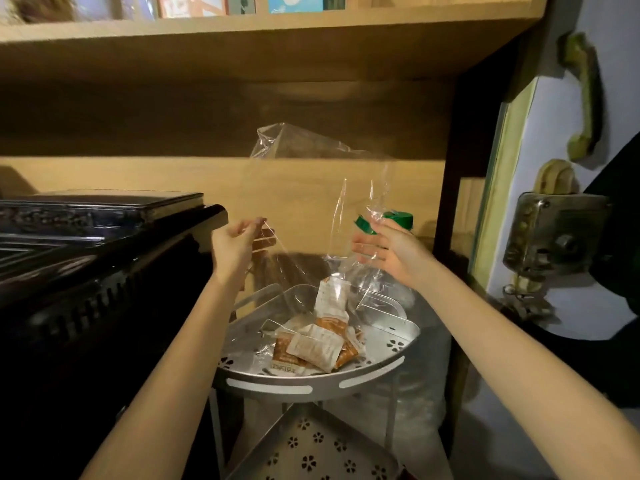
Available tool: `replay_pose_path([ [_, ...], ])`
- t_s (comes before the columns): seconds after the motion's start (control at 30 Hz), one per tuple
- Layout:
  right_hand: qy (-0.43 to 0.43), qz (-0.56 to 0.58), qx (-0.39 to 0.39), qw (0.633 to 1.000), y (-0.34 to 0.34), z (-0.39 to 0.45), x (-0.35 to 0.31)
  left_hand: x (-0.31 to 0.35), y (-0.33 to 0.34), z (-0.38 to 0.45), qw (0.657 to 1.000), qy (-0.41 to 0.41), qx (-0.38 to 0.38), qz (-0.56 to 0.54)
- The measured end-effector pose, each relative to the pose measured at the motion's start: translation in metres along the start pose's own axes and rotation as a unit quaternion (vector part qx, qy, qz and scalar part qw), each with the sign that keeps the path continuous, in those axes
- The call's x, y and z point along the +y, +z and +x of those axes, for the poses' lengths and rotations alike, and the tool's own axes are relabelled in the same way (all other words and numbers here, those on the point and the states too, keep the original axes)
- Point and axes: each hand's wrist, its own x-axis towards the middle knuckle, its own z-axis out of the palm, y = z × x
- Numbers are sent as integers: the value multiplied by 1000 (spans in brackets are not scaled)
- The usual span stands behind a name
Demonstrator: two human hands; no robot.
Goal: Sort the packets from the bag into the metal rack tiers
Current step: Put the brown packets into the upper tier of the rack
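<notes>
Clear plastic forms the bag, which is held up over the top tier of the metal rack, its thin film spread between two hands and rising well above them. One packet hangs near the low end of the bag, just above the tier; whether it is within the film or already out of it I cannot tell. Several more orange-and-white packets lie heaped on the perforated tier, touching and overlapping one another.

At the left, the left hand pinches an edge of the bag between closed fingertips. On the right, the right hand grips the other edge, with its lower fingers spread loosely.

Below and nearer, a second perforated tier shows a flower-shaped hole pattern. Just behind the right hand stands a bottle with a green cap. A black appliance sits to the left, and a wooden shelf runs across above. A door with a metal lock is at the far right.
</notes>
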Motion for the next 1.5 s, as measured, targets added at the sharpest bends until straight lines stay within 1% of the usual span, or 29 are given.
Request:
replay_pose_path([
  [0.1,43,-30,-82,995,-8,-5,8,3,-4,-3,1000,4,-4,2],
  [0.17,58,-82,-114,988,-11,-10,16,6,-7,-5,1000,-4,-14,4],
  [0.27,37,-143,-105,983,-10,-13,22,11,-16,-9,996,-61,-62,23],
  [0.37,25,-134,-91,987,-9,-15,18,13,-34,-15,979,-136,-126,86],
  [0.43,26,-122,-89,988,-10,-16,15,11,-45,-23,961,-148,-178,149],
  [0.47,27,-113,-88,989,-10,-17,14,10,-48,-27,955,-145,-200,164],
  [0.53,24,-94,-80,992,-10,-18,13,11,-49,-30,958,-132,-208,149],
  [0.63,1,-77,-56,995,-9,-20,5,19,-45,-29,973,-114,-182,88],
  [0.7,-33,-38,-39,998,-7,-20,-5,27,-39,-28,980,-81,-167,67],
  [0.77,-67,-12,-30,997,-5,-20,-17,36,-32,-26,985,-36,-152,69],
  [0.83,-87,-26,-33,995,-2,-21,-29,44,-26,-22,988,-2,-135,72],
  [0.93,-100,-6,-31,994,1,-22,-43,52,-19,-19,992,20,-113,61],
  [1.03,-111,-12,-35,993,4,-26,-57,63,-15,-19,991,39,-116,51],
  [1.17,-150,-19,-39,988,7,-33,-76,86,-16,-24,987,49,-149,38],
  [1.27,-174,-27,-39,984,5,-44,-93,102,-21,-28,979,45,-197,29],
  [1.37,-178,-47,-20,983,1,-56,-100,109,-25,-33,969,4,-248,8],
  [1.5,-155,-39,3,987,-13,-74,-96,101,-29,-42,951,-68,-301,1],
])
